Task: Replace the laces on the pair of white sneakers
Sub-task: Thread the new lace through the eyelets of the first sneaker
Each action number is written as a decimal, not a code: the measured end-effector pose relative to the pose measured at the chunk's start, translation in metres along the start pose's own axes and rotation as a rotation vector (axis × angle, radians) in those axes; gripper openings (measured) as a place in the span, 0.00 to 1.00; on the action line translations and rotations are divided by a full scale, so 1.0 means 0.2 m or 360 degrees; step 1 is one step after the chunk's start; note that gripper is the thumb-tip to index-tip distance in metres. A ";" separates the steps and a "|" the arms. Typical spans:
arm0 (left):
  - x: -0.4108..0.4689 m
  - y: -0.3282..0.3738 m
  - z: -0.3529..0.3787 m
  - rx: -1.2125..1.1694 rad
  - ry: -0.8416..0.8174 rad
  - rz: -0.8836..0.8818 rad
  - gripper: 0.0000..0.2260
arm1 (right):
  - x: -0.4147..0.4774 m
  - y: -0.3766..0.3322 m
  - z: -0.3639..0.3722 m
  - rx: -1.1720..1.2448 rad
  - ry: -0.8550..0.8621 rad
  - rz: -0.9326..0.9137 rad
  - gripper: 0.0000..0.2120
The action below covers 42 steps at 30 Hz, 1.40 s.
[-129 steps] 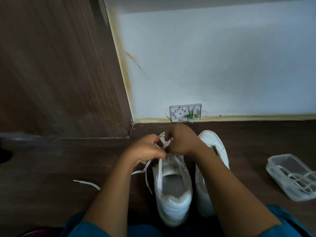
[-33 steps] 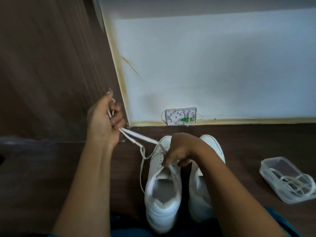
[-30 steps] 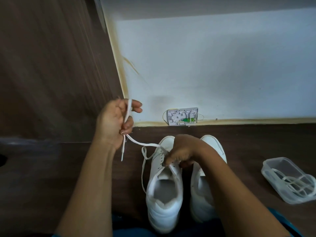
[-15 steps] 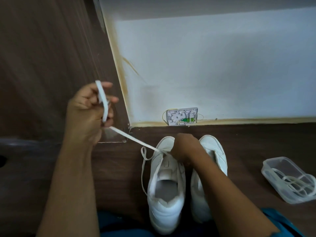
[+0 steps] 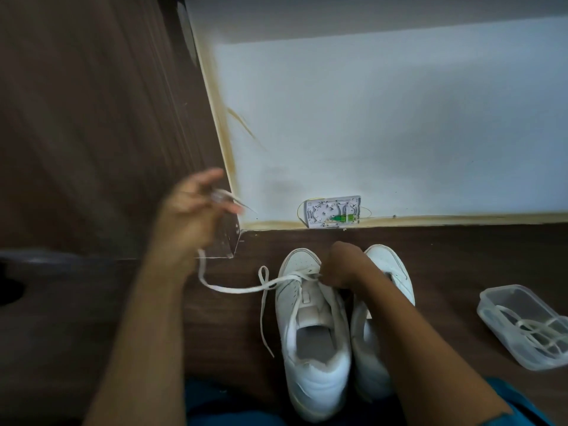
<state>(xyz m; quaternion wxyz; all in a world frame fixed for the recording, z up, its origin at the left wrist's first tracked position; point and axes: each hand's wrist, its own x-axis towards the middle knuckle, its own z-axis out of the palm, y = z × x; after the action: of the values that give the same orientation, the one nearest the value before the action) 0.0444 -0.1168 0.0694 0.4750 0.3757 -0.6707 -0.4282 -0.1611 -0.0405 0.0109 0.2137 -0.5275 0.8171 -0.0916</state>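
Observation:
Two white sneakers stand side by side on the dark wood floor, toes toward the wall: the left sneaker (image 5: 310, 327) and the right sneaker (image 5: 387, 272), partly behind my forearm. A white lace (image 5: 233, 289) runs from the left sneaker's front eyelets out to the left in a slack curve. My left hand (image 5: 190, 216), blurred and raised beside the wood panel, holds the lace's far end in its fingers. My right hand (image 5: 344, 265) is curled at the left sneaker's front eyelets, pinching the lace there. A second lace end hangs down the shoe's left side.
A clear plastic container (image 5: 522, 327) with more white laces sits on the floor at right. A small white wall box (image 5: 333, 212) with green parts sits at the skirting. A dark wood panel (image 5: 92, 118) rises at left, a white wall ahead.
My left hand pulled the lace up and left, taut, then came back right and lower; the lace now sags. My right hand stayed at the eyelets.

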 end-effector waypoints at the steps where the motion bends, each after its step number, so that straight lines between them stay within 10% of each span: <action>1: -0.03 -0.02 0.09 0.0170 -0.0194 -0.0093 0.12 | 0.01 0.00 0.00 0.0008 -0.0018 0.0013 0.14; 5: -0.17 -0.15 0.47 0.0887 -0.0916 -0.0258 0.10 | 0.03 0.04 -0.02 0.0133 -0.0183 -0.0062 0.06; 34: -0.17 -0.22 0.51 0.1083 -0.0713 0.0002 0.06 | -0.03 0.09 -0.06 0.0996 -0.0371 0.0067 0.10; 42: -0.18 -0.33 0.56 0.0635 -0.0659 -0.0084 0.07 | -0.02 0.13 -0.05 0.1170 -0.0470 0.0082 0.13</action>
<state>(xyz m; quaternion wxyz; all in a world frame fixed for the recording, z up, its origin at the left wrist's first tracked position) -0.0478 -0.0818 -0.0233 0.2334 0.3837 -0.8143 -0.3677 -0.1861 -0.0253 0.0113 0.5058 -0.4025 0.7033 -0.2959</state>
